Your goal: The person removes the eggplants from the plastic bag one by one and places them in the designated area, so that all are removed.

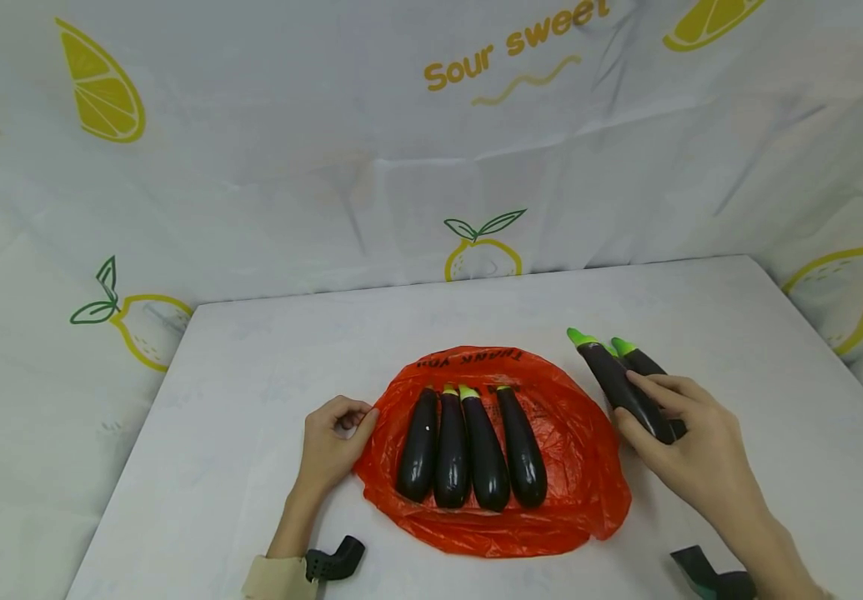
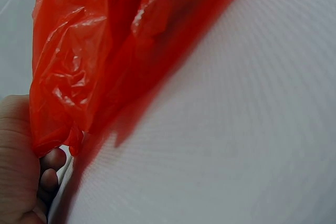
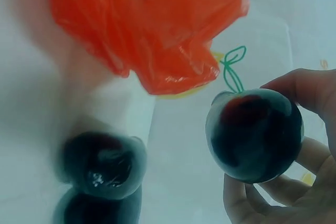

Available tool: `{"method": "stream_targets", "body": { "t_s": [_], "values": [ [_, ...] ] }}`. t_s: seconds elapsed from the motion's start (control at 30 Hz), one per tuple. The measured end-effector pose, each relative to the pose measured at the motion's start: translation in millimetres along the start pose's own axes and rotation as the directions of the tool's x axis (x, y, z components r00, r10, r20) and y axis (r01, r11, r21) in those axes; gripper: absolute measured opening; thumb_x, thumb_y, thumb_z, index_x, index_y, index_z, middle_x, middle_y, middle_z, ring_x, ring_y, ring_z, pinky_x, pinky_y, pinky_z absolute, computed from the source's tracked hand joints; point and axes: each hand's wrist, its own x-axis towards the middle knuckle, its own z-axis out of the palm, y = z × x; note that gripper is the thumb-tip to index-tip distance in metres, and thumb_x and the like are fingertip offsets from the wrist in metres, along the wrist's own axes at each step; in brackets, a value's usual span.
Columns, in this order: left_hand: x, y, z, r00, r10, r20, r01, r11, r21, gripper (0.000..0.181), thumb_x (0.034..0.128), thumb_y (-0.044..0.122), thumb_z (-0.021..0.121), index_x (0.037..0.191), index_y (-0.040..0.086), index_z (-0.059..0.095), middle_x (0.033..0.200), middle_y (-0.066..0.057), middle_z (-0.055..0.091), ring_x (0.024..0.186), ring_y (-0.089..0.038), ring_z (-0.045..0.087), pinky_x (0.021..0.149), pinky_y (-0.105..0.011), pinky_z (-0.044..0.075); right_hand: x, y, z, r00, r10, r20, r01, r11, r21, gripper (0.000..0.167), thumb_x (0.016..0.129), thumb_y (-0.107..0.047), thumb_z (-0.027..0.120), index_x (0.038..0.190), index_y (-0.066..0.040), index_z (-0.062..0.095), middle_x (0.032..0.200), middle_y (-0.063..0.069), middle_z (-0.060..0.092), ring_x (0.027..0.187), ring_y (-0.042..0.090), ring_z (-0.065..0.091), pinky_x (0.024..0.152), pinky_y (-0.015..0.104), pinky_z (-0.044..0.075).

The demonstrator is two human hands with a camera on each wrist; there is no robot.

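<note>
A red plastic bag [image 1: 589,492] lies spread on the table with its rim opened out; several dark eggplants [image 1: 524,450] lie side by side in it, green ends toward the back. At the bag's left edge my left hand [image 1: 332,442] pinches the rim, and the left wrist view shows the gathered red plastic [image 2: 71,77] by the fingers. To the right of the bag, my right hand [image 1: 694,433] grips another eggplant [image 1: 619,379], tilted, its green tip pointing away. Beneath it lie two more eggplants [image 1: 643,361], partly hidden by the held one and the hand.
The white table [image 1: 251,358] ends at a hanging white cloth [image 1: 251,208] printed with lemons, which also runs along the sides. Dark straps [image 1: 337,558] with camera mounts sit on both wrists.
</note>
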Motion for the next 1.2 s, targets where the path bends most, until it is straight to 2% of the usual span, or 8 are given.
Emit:
{"method": "stream_targets", "body": {
  "t_s": [0.1, 0.23, 0.33, 0.47, 0.6, 0.93, 1.1, 1.2],
  "values": [
    [-0.2, -0.1, 0.1, 1.0, -0.004, -0.002, 0.004, 1.0, 0.003, 0.009, 0.0822, 0.002, 0.079, 0.088, 0.008, 0.076, 0.076, 0.002, 0.068, 0.068, -0.014, 0.056, 0.063, -0.023, 0.049, 1.2, 3.7, -1.1, 1.0, 0.004, -0.004, -0.004, 1.0, -0.005, 0.044, 0.076, -0.002, 0.084, 0.118, 0.006, 0.072, 0.111, 0.027, 0.067, 0.089, 0.046, 0.066, 0.068, -0.002, 0.036],
    [-0.7, -0.5, 0.7, 1.0, -0.004, -0.011, 0.004, 1.0, 0.01, 0.01, 0.0812, 0.001, 0.08, 0.088, 0.007, 0.076, 0.076, 0.001, 0.068, 0.068, -0.014, 0.055, 0.062, -0.023, 0.049, 3.3, 8.6, -3.0, 1.0, 0.017, -0.002, -0.017, 1.0, -0.017, 0.045, 0.076, -0.002, 0.083, 0.119, 0.007, 0.071, 0.113, 0.03, 0.065, 0.085, 0.049, 0.066, 0.06, 0.012, 0.051],
    [-1.0, -0.6, 0.8, 1.0, -0.007, -0.012, 0.007, 1.0, 0.01, 0.01, 0.0808, 0.0, 0.08, 0.088, 0.008, 0.076, 0.076, 0.002, 0.068, 0.068, -0.014, 0.055, 0.062, -0.023, 0.049, 4.5, 12.5, -4.8, 1.0, 0.03, -0.002, -0.03, 0.999, -0.017, 0.045, 0.077, -0.003, 0.083, 0.12, 0.007, 0.071, 0.114, 0.032, 0.064, 0.084, 0.051, 0.065, 0.055, 0.014, 0.05],
    [-1.2, -1.1, 0.3, 1.0, -0.016, -0.003, 0.016, 1.0, 0.005, 0.008, 0.0827, 0.002, 0.079, 0.088, 0.007, 0.076, 0.076, 0.003, 0.068, 0.068, -0.011, 0.055, 0.062, -0.023, 0.05, 5.8, 16.3, -7.9, 0.999, 0.039, -0.022, -0.039, 0.999, -0.016, 0.044, 0.078, -0.003, 0.081, 0.12, 0.007, 0.071, 0.114, 0.031, 0.065, 0.086, 0.049, 0.064, 0.06, 0.002, 0.038],
    [-1.5, -2.6, 0.2, 1.0, -0.019, 0.003, 0.019, 1.0, 0.012, 0.005, 0.0841, 0.005, 0.079, 0.087, 0.008, 0.076, 0.076, 0.003, 0.068, 0.069, -0.007, 0.054, 0.063, -0.021, 0.049, 7.0, 19.3, -10.4, 0.998, 0.042, -0.041, -0.043, 0.999, -0.022, 0.043, 0.079, -0.002, 0.08, 0.12, 0.006, 0.071, 0.114, 0.031, 0.066, 0.088, 0.05, 0.064, 0.062, -0.002, 0.035],
    [-1.8, -4.7, -0.2, 1.0, -0.01, 0.01, 0.01, 1.0, 0.021, 0.004, 0.0873, 0.01, 0.078, 0.088, 0.008, 0.075, 0.076, 0.002, 0.067, 0.069, -0.004, 0.053, 0.063, -0.018, 0.048, 10.4, 30.7, -16.7, 0.997, 0.057, -0.057, -0.059, 0.997, -0.039, 0.041, 0.08, -0.003, 0.078, 0.12, 0.005, 0.072, 0.115, 0.03, 0.066, 0.094, 0.046, 0.061, 0.071, -0.006, 0.029],
    [-0.6, -4.2, -0.4, 1.0, -0.024, 0.02, 0.023, 1.0, 0.013, 0.006, 0.0883, 0.013, 0.078, 0.088, 0.007, 0.075, 0.076, 0.002, 0.067, 0.07, -0.005, 0.053, 0.064, -0.019, 0.048, 12.9, 39.4, -18.7, 0.995, 0.073, -0.06, -0.077, 0.996, -0.052, 0.04, 0.081, -0.004, 0.076, 0.12, 0.004, 0.072, 0.115, 0.031, 0.066, 0.094, 0.045, 0.06, 0.069, -0.005, 0.03],
    [-0.1, -3.9, -0.4, 0.999, -0.028, 0.027, 0.028, 1.0, 0.007, 0.007, 0.0887, 0.013, 0.077, 0.088, 0.006, 0.075, 0.077, 0.002, 0.067, 0.07, -0.005, 0.053, 0.064, -0.019, 0.048, 14.2, 44.8, -20.5, 0.995, 0.084, -0.053, -0.087, 0.994, -0.062, 0.04, 0.081, -0.005, 0.075, 0.12, 0.005, 0.071, 0.117, 0.032, 0.065, 0.092, 0.051, 0.061, 0.064, -0.003, 0.031]
  ]
}}
